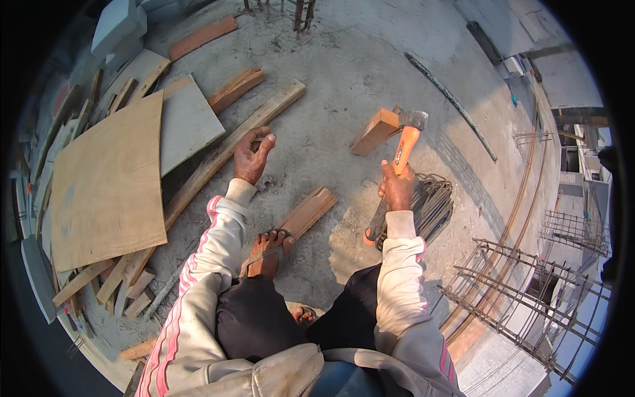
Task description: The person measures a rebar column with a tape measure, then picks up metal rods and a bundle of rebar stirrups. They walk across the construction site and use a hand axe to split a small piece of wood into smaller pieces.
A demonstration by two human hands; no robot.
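My right hand [399, 190] is closed around the handle of a hatchet [406, 147], orange near the dark metal head; the handle seems to run on below my fist to an orange butt end. Right at the left side of its head is a short wooden block [374, 134]; whether the two touch I cannot tell. My left hand [251, 156] is raised with nothing in it, fingers loosely bent and thumb apart, close to a long timber [246, 130]. Between my arms lies a short plank [309, 210], its near end under my sandalled left foot [266, 258].
On the left are a plywood sheet [109, 182], a grey board [187, 126] and several timber offcuts. Beside my right wrist lies a bundle of thin bars [433, 208]. A metal rod [453, 106] rests farther out. A rebar cage [522, 298] stands at the lower right.
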